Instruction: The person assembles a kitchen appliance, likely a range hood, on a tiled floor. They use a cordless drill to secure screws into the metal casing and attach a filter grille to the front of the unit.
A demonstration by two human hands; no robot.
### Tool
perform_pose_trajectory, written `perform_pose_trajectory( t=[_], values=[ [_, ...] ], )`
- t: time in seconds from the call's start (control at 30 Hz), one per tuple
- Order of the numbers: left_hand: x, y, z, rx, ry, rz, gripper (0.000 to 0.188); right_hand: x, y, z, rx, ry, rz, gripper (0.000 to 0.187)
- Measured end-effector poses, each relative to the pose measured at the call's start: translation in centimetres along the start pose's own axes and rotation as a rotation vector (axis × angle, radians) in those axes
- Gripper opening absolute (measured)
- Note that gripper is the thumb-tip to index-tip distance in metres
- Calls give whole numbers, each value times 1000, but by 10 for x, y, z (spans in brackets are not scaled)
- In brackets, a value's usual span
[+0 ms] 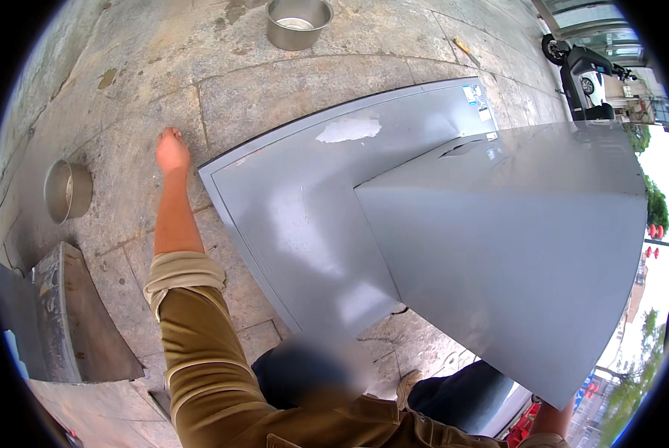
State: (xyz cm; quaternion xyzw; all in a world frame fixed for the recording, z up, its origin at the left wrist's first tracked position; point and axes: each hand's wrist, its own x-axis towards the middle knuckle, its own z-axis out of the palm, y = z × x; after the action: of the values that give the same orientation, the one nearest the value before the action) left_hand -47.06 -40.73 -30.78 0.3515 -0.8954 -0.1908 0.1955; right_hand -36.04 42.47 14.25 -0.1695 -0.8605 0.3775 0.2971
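We have our left hand [173,153] stretched out over the stone paving [140,205], well past the rolled cuff of an olive-brown sleeve [207,351], and its fingers [170,136] are curled in and pressed together like a loose fist; we cannot tell whether it touches the ground. Just beside it, to the right, is the near corner of a wide grey metal panel [274,194], lying flat on the paving with a raised rim and a pale, uneven patch [349,129]. A big grey metal box [499,246] rises over the panel's right part, overlapping it; we cannot tell whether the two are joined. Of our right hand [558,420] we see only a bit of skin at the box's lower corner, and we cannot tell how its fingers stand, as the metal hides them

Around us on the ground, we have a round metal pot [293,39] beyond the panel, a second metal pot [82,187] tipped to our left, and a yellow-handled tool [463,48] near the panel's far end. A worn metal piece [88,328] stands at lower left, and a dark scooter [577,78] is parked at upper right
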Motion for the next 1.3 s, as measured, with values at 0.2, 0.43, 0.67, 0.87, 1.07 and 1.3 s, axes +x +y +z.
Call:
perform_pose_trajectory(
  t=[0.2,0.43,0.67,0.87,1.07,1.3],
  values=[
    [-90,39,-55,-1705,36,-916,10,-10,3,-1,60,46,-108,37],
    [-155,66,-165,-1654,-506,-665,11,-20,-72,71,240,-371,-183,38],
    [-373,270,-269,-676,-1095,-823,14,2,-37,22,1079,-233,-340,22],
    [-544,445,-302,-892,-1638,-792,30,-112,39,-37,869,-340,-451,15],
    [-620,523,-268,-1154,-1563,-587,33,-145,105,-65,630,-593,-550,23],
    [-633,568,-273,-1014,-1442,-618,29,-109,139,-94,797,-377,-450,25]
  ],
)
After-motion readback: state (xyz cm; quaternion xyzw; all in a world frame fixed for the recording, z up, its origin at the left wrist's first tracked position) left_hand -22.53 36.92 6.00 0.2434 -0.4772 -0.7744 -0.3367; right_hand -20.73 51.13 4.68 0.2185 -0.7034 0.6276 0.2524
